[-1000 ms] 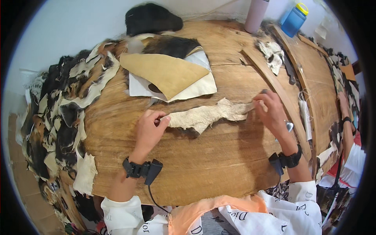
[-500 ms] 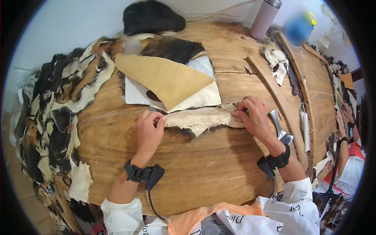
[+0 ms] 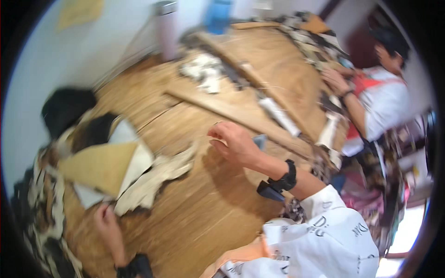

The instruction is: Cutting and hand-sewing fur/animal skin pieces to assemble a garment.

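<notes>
A pale, ragged strip of hide (image 3: 153, 178) with dark fur showing along its edge lies slantwise on the wooden table. At its near left end is my left hand (image 3: 109, 227), fingers pinched together on it, though motion blurs the contact. My right hand (image 3: 234, 144) is raised over the table, away from the strip's far end. Its thumb and fingers are apart and curved, holding nothing. Beside the strip, a tan sheet (image 3: 99, 167) rests across a white sheet (image 3: 141, 162). Behind my right hand a grey metal tool (image 3: 260, 142) shows only in part.
Fur scraps (image 3: 46, 208) heap along the left edge, with a black fur piece (image 3: 67, 111) at the back. A wooden strip (image 3: 222, 109), white scraps (image 3: 204, 69), a pink bottle (image 3: 167, 32) and a blue container (image 3: 218, 16) stand or lie farther off. Another person (image 3: 380, 92) works at the right.
The view has swung to the right, bringing the other person into fuller sight. My right hand has let go of the hide strip and moved off to its right. My left hand stays at the strip's end.
</notes>
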Tool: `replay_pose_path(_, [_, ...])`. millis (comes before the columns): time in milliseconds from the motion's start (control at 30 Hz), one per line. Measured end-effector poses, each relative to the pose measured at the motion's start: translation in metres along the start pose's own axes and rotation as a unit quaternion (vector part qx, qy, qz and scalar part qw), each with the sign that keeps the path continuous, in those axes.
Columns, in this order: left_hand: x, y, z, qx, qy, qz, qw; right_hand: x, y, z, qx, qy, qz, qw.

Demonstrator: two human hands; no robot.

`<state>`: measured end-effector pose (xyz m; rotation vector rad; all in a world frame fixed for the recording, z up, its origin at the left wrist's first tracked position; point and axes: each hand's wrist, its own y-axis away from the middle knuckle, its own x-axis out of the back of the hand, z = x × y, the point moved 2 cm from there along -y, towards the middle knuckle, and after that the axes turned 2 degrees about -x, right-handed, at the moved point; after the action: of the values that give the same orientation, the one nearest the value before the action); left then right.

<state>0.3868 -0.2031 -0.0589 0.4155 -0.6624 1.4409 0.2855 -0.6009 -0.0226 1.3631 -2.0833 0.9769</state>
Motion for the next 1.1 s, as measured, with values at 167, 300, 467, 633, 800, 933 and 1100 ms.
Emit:
replay_pose_path(167, [0.017, -0.01, -0.036, -0.047, -0.071, -0.013, 0.996, 0.102, 0.051, 0.07, -0.13, 0.165, 0.175, 0.962])
replay_pose_path(300, [0.013, -0.012, -0.03, -0.043, -0.009, -0.012, 0.999, 0.15, 0.064, 0.097, -0.174, 0.289, 0.192, 0.922])
replay_pose_path(467, [0.008, -0.007, 0.003, -0.095, -0.026, -0.007, 0.995, 0.142, 0.052, 0.109, -0.087, 0.396, 0.176, 0.897])
replay_pose_path(633, [-0.016, -0.024, -0.002, -0.176, -0.036, -0.036, 0.983, 0.11, 0.037, 0.13, -0.08, 0.451, 0.143, 0.877])
replay_pose_path(800, [-0.024, 0.0, 0.062, -0.172, -0.039, -0.041, 0.983, 0.148, 0.053, 0.113, -0.099, 0.512, 0.104, 0.847])
replay_pose_path(933, [-0.005, 0.018, 0.097, -0.176, -0.058, -0.032, 0.982, 0.178, 0.066, 0.067, -0.174, 0.532, 0.168, 0.812])
replay_pose_path(1100, [-0.04, 0.036, 0.181, -0.113, 0.076, -0.254, 0.958, 0.124, 0.048, -0.01, 0.079, 0.207, 0.202, 0.954])
